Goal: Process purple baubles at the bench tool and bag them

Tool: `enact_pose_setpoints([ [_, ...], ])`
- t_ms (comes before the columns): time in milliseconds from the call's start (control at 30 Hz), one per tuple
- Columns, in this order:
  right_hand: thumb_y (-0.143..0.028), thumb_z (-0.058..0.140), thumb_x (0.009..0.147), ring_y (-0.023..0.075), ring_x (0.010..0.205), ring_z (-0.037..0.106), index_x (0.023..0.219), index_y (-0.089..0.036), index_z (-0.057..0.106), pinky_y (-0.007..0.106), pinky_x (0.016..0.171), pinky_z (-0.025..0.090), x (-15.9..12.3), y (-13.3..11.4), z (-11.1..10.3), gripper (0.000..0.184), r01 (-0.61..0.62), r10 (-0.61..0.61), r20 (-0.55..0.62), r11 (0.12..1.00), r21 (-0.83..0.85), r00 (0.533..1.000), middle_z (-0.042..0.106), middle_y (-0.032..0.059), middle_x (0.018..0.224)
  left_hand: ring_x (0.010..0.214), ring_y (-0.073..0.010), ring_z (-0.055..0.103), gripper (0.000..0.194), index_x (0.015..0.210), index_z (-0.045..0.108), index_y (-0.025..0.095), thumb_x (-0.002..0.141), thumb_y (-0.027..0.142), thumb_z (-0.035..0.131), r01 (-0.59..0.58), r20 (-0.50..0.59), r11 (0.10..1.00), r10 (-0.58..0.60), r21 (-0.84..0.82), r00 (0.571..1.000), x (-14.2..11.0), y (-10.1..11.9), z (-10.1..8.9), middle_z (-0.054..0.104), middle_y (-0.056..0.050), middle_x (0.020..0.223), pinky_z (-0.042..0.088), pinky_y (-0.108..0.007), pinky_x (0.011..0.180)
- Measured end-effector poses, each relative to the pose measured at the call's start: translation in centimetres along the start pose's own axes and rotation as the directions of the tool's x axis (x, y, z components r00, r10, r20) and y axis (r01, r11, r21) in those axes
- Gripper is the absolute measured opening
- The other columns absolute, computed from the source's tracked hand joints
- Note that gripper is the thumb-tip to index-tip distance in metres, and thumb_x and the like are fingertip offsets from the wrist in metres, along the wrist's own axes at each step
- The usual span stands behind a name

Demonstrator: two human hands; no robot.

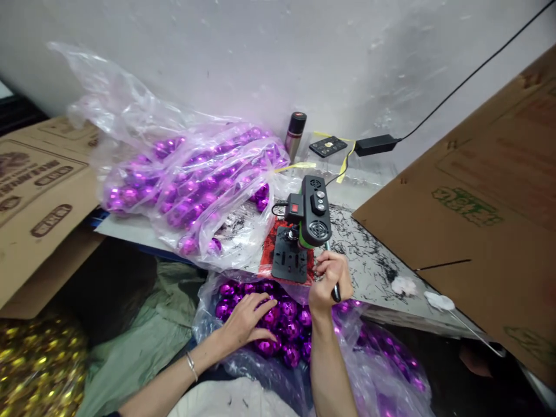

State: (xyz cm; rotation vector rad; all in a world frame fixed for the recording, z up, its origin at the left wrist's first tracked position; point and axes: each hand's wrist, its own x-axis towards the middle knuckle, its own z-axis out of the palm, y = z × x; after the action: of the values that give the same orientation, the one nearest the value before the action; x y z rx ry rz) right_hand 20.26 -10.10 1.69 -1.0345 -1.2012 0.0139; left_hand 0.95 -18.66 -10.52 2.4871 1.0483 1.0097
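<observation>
My left hand reaches over shiny purple mirror-faceted balls in a clear plastic bag at my lap. Its fingers and thumb are apart and touch the balls. My right hand is closed around a black-handled tool; a thin shaft shows above the fist, the rest is hidden. Just beyond stands a small black device with two round vents, knobs and a red switch, on a slotted black base plate over a red sheet.
A large clear bag of purple balls lies at the back left. Cardboard boxes flank the table, which is strewn with black scraps. A flask, a phone-like slab and a power adapter stand behind. Gold balls fill the lower left.
</observation>
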Motion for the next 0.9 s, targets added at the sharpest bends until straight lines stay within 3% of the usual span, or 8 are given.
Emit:
enact_pose_setpoints([
  [133,-0.035,0.047,0.111,0.014,0.06,0.059,0.066,-0.024,0.053,0.031,0.057,0.042,-0.2,0.4,0.1,0.047,-0.02,0.021,-0.013,1.0,0.013,1.0,0.057,-0.0028,0.065,0.106,-0.028,0.079,0.035,0.141,0.067,0.028,0.109,0.04,0.062,0.075,-0.13,0.992,-0.063,0.096,0.99,1.5,-1.5,-3.7,0.082,-0.008,0.12,0.067,-0.045,0.091],
  [233,-0.036,0.047,0.111,0.0144,0.061,0.058,0.065,-0.024,0.053,0.031,0.058,0.042,-0.2,0.5,0.1,0.048,-0.031,0.031,-0.018,0.999,0.007,0.999,0.055,-0.0031,0.064,0.109,-0.029,0.077,0.034,0.133,0.073,0.024,0.108,0.019,0.05,0.275,-0.211,0.924,-0.222,0.266,0.952,5.0,-5.2,-8.5,0.082,-0.01,0.119,0.063,-0.051,0.099],
  [300,-0.037,0.046,0.111,0.0145,0.061,0.058,0.064,-0.024,0.052,0.031,0.059,0.043,-0.3,0.5,0.1,0.049,-0.033,0.033,-0.02,0.999,0.002,0.999,0.054,-0.0031,0.064,0.101,-0.0325,0.076,0.032,0.123,0.077,0.022,0.102,0.017,0.054,0.35,-0.116,0.85,-0.331,0.394,0.936,7.0,-8.2,-11.3,0.082,-0.014,0.11,0.061,-0.054,0.095],
  [367,-0.038,0.046,0.111,0.0144,0.061,0.058,0.064,-0.024,0.052,0.031,0.059,0.043,-0.3,0.5,0.1,0.049,-0.033,0.033,-0.014,0.999,-0.002,0.999,0.055,-0.0029,0.064,0.097,-0.0369,0.073,0.021,0.107,0.079,0.022,0.093,0.02,0.064,0.317,0.039,0.792,-0.394,0.521,0.918,8.4,-10.7,-13.2,0.081,-0.015,0.095,0.059,-0.056,0.092],
  [467,-0.038,0.045,0.112,0.0131,0.059,0.057,0.065,-0.023,0.053,0.03,0.058,0.044,-0.4,0.6,0.1,0.05,-0.039,0.039,-0.01,0.999,-0.01,0.999,0.057,-0.0025,0.067,0.099,-0.0422,0.07,0.022,0.097,0.076,0.022,0.076,0.025,0.081,0.218,0.207,0.742,-0.434,0.633,0.877,8.9,-12.8,-13.9,0.078,-0.016,0.086,0.056,-0.056,0.092],
  [567,-0.038,0.046,0.112,0.0115,0.057,0.056,0.066,-0.022,0.055,0.029,0.056,0.044,-0.6,0.6,0.0,0.049,-0.052,0.052,-0.009,0.999,-0.005,0.999,0.061,-0.0019,0.07,0.102,-0.0435,0.069,0.031,0.096,0.075,0.02,0.067,0.02,0.086,0.191,0.236,0.734,-0.435,0.652,0.869,8.6,-13.2,-13.7,0.077,-0.017,0.086,0.053,-0.057,0.095],
  [733,-0.038,0.046,0.111,0.012,0.058,0.057,0.067,-0.022,0.054,0.029,0.056,0.044,-0.9,0.9,0.0,0.048,-0.068,0.068,-0.016,0.998,-0.004,0.998,0.062,-0.0017,0.072,0.105,-0.0393,0.067,0.014,0.094,0.073,0.023,0.08,0.022,0.077,0.225,0.157,0.775,-0.384,0.591,0.91,8.6,-13.6,-13.9,0.075,-0.013,0.087,0.046,-0.06,0.108],
  [900,-0.034,0.047,0.111,0.0124,0.059,0.058,0.066,-0.022,0.055,0.03,0.059,0.045,-1.0,1.0,0.1,0.047,-0.056,0.057,-0.034,0.998,0.02,0.998,0.059,-0.0025,0.069,0.097,-0.036,0.068,0.02,0.092,0.075,0.023,0.099,0.038,0.063,0.297,0.137,0.777,-0.437,0.555,0.889,8.9,-14.5,-14.5,0.078,-0.013,0.084,0.047,-0.057,0.102],
])
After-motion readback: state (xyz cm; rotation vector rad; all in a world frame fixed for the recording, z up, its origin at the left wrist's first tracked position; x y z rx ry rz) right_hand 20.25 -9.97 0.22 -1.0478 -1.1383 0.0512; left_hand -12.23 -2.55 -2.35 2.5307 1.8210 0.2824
